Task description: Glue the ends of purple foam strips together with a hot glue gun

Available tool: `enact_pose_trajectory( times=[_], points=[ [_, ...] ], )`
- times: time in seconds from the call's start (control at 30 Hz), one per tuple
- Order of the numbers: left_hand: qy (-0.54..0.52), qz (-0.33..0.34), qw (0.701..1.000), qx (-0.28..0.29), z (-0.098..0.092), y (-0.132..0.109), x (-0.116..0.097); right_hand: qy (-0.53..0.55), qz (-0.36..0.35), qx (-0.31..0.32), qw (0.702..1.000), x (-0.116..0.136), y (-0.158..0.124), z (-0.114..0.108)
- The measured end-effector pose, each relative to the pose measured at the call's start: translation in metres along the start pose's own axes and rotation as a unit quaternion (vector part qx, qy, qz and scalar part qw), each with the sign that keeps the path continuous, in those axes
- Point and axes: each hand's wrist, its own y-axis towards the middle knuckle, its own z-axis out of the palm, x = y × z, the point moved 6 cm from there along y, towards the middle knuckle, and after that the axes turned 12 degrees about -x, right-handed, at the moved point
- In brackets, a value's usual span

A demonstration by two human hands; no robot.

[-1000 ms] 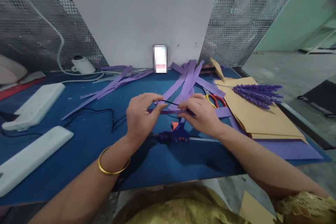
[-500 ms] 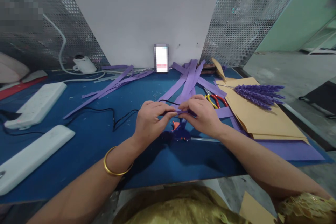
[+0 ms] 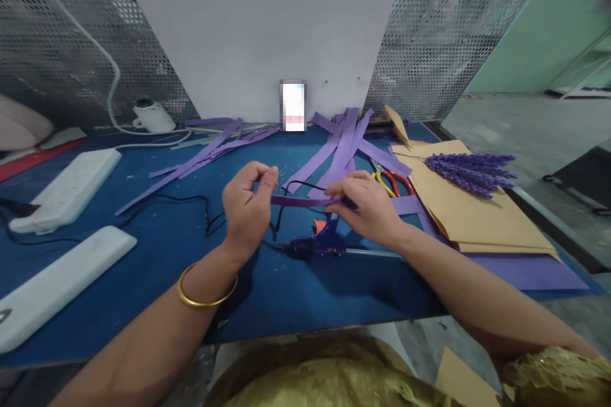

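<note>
A narrow purple paper strip [image 3: 300, 201] stretches level between my two hands above the table. My left hand [image 3: 249, 206] is closed in a pinch around the strip's left part, thumb raised against the fingers. On the other side, my right hand [image 3: 365, 203] pinches the strip between thumb and fingertips. Just below the strip lies a blue hot glue gun [image 3: 317, 244] with an orange trigger, its nozzle pointing left and a clear glue stick out of its back. The gun's black cord [image 3: 279, 219] loops up behind the strip.
Purple strips [image 3: 341, 146] pile at the back, with more strips [image 3: 205, 159] to the left. Red-and-yellow scissors [image 3: 396, 183] lie beyond my right hand. Brown paper sheets [image 3: 482, 216] carry purple lavender stems [image 3: 470, 172]. White bars [image 3: 67, 286] lie left; a phone [image 3: 293, 105] stands behind.
My left hand has moved left and slightly up, away from my right hand, so more of the strip shows between them. My right hand has stayed nearly in place.
</note>
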Motion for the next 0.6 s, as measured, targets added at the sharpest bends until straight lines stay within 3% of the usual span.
enact_pose_trajectory(
  times=[0.2, 0.33, 0.4, 0.47, 0.53, 0.6],
  points=[
    [0.039, 0.020, 0.995, -0.091, -0.016, 0.012, 0.006, -0.007, -0.001, -0.012, 1.000, -0.001, 0.001, -0.002],
    [0.097, 0.122, 0.979, -0.129, -0.022, 0.017, 0.000, -0.019, 0.003, -0.016, 1.000, -0.002, 0.002, -0.003],
    [0.109, 0.196, 0.971, -0.083, -0.015, 0.013, -0.010, -0.022, 0.003, -0.010, 1.000, -0.002, 0.002, -0.002],
    [0.109, 0.260, 0.959, 0.020, -0.001, 0.002, -0.019, -0.019, 0.000, -0.008, 1.000, -0.002, 0.001, -0.001],
    [0.101, 0.292, 0.944, 0.113, 0.013, -0.014, -0.025, -0.012, -0.002, -0.006, 1.000, -0.002, 0.000, 0.000],
    [0.090, 0.294, 0.938, 0.162, 0.021, -0.026, -0.027, -0.005, -0.001, -0.001, 1.000, -0.002, -0.001, 0.002]
  ],
)
